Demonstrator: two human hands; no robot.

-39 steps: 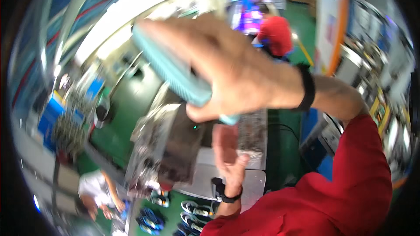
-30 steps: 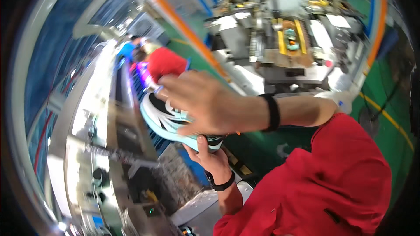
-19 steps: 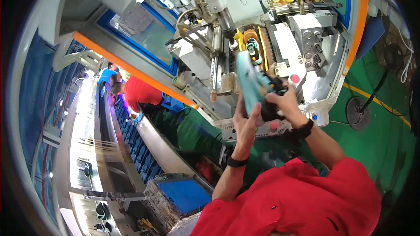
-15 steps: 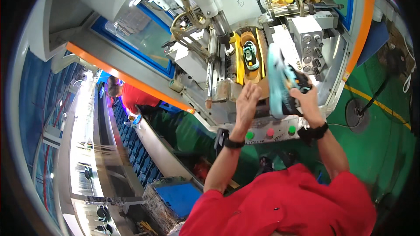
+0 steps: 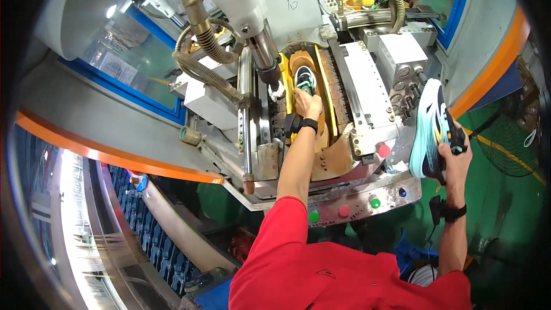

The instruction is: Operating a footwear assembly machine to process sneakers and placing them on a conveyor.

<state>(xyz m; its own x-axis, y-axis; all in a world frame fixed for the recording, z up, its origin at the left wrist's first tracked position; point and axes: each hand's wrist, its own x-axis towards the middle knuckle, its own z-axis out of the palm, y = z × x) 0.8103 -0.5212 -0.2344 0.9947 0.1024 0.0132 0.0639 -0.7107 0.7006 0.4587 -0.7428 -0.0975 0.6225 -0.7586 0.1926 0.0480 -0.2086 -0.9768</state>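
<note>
A sneaker point(image 5: 305, 76) with a dark upper and white and teal parts lies in the tan, yellow-edged cradle of a press. My left hand point(image 5: 309, 105) reaches into the cradle, its fingers closed at the near end of this sneaker; they hide part of it. Off to the right, outside the press, a second sneaker point(image 5: 427, 132) is held up on its side, showing a pale teal and white sole and a black upper with orange bits. My right hand point(image 5: 457, 159) grips it by the upper, thumb on the near side.
Left of the cradle stand a metal cylinder point(image 5: 262, 49) and bent hoses point(image 5: 201, 31). A control panel point(image 5: 359, 206) with green and red buttons runs along the press's front edge. An orange-edged frame point(image 5: 115, 152) borders the left side, with a conveyor point(image 5: 155, 224) beyond. A fan point(image 5: 505, 143) stands at right.
My left hand has moved forward into the cradle and onto the sneaker there. My right hand has carried the other sneaker out to the right. The view has shifted closer to the press.
</note>
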